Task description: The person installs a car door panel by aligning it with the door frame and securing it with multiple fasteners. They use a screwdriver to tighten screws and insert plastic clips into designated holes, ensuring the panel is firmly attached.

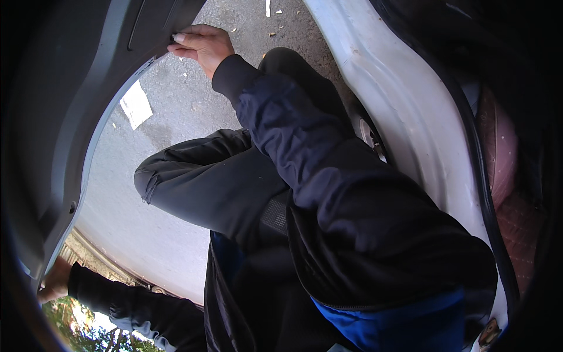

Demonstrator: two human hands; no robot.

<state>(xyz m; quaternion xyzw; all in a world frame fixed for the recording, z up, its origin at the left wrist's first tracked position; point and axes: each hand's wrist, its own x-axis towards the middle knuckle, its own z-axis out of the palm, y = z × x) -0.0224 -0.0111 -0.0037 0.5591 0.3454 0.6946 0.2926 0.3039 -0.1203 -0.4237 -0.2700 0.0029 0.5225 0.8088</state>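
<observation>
A dark grey inner panel of an open car door (64, 117) fills the left side. My right hand (205, 47) reaches to the panel's lower edge at the top. Its thumb and fingers are pinched together at a small dark spot on that edge; whatever they hold is too small to name. At the lower left, my left hand (56, 281) is wrapped round the door's outer edge, its fingertips partly hidden in the dark rim.
The white door sill (404, 111) with its black rubber seal (469, 129) curves along the right. Behind it is a reddish quilted seat (498, 152). My bent legs (199, 176) lie between door and sill. Crumpled white paper (136, 105) rests on the grey pavement (123, 170).
</observation>
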